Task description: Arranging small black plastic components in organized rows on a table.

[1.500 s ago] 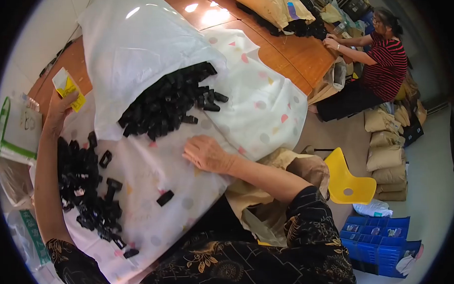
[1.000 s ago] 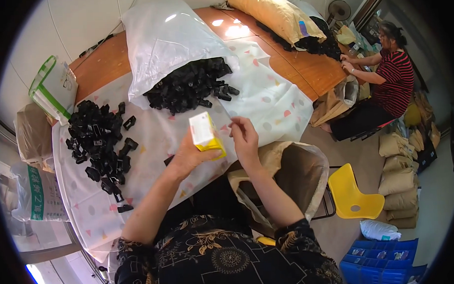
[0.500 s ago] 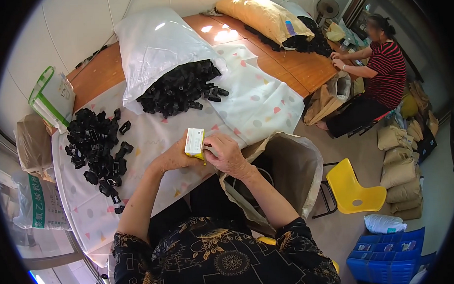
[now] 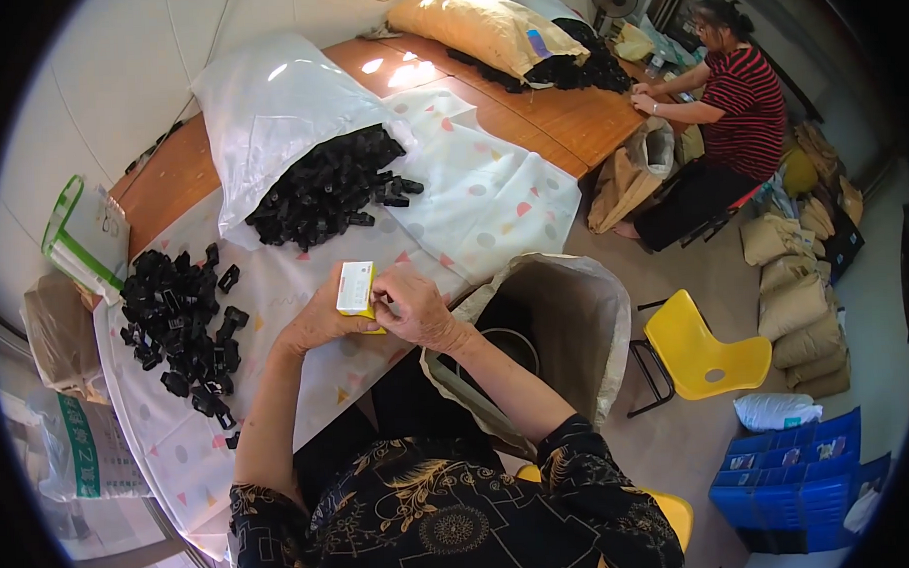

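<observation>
I note the left hand gripping the box over the cloth; the right hand curls at its right side (whether pinching anything, I cannot tell). Black parts lie leftward; an open sack stands right.

Near the middle of the frame, the left hand has a small yellow-and-white box in its grip, and the right hand bends its fingers against the box's right side. Black plastic parts lie heaped at left on the cloth-covered desk; more spill from a white sack at upper left. An open paper sack stands right of centre, a yellow chair beyond it. At upper right sits a person in a striped shirt.
</observation>
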The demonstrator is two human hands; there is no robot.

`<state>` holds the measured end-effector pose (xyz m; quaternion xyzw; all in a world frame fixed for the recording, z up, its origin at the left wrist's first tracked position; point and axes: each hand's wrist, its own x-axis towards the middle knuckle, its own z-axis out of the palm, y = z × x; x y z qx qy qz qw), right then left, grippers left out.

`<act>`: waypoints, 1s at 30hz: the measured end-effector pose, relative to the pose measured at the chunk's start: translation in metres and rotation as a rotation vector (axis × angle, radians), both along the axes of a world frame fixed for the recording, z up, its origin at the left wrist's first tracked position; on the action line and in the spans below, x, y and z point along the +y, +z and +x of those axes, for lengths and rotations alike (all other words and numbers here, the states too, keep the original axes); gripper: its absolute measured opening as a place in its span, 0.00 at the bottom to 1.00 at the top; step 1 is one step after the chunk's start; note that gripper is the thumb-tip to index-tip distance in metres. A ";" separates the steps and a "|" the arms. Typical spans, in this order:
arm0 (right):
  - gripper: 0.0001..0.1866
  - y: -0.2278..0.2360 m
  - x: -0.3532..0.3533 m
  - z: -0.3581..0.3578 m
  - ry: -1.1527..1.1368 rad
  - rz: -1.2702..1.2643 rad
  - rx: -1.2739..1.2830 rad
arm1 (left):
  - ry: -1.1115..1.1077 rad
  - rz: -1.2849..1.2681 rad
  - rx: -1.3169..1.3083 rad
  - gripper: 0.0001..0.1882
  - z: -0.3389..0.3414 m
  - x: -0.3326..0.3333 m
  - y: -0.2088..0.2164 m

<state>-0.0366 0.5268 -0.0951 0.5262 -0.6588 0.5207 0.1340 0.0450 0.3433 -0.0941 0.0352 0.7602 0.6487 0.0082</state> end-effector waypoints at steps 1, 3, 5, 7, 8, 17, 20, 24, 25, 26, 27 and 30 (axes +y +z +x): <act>0.13 0.001 0.000 -0.002 -0.004 0.001 0.077 | 0.003 -0.028 -0.034 0.44 0.000 0.000 0.002; 0.13 0.003 0.002 -0.005 -0.015 -0.002 0.153 | 0.001 -0.060 -0.067 0.44 -0.001 0.003 0.007; 0.13 0.003 0.006 -0.008 -0.014 0.044 0.096 | 0.013 -0.103 -0.030 0.44 -0.003 0.011 0.014; 0.13 0.001 0.008 -0.008 0.001 0.054 0.044 | -0.003 -0.140 -0.029 0.44 -0.002 0.010 0.014; 0.13 0.000 0.009 -0.009 0.023 0.068 -0.009 | -0.012 -0.174 -0.028 0.44 -0.003 0.008 0.015; 0.06 -0.005 0.016 -0.006 0.207 0.033 -0.301 | 0.045 -0.215 -0.049 0.43 -0.005 0.001 0.016; 0.07 -0.013 0.012 -0.009 0.155 -0.010 -0.220 | 0.092 -0.238 -0.017 0.42 -0.008 0.000 0.006; 0.04 -0.023 0.016 -0.015 -0.047 -0.114 -0.111 | 0.078 -0.193 -0.003 0.40 -0.012 0.005 0.003; 0.03 -0.032 0.016 -0.019 -0.027 -0.225 -0.459 | 0.083 -0.212 0.008 0.39 -0.012 0.006 0.003; 0.02 -0.039 0.017 -0.023 -0.007 -0.338 -0.799 | 0.085 -0.229 0.025 0.39 -0.014 0.008 0.004; 0.02 -0.047 0.012 -0.027 -0.013 -0.342 -0.780 | 0.077 -0.228 0.045 0.39 -0.009 0.004 0.003; 0.03 -0.043 0.027 -0.051 -0.049 -0.820 -1.130 | 0.058 -0.223 0.142 0.39 -0.003 0.002 -0.001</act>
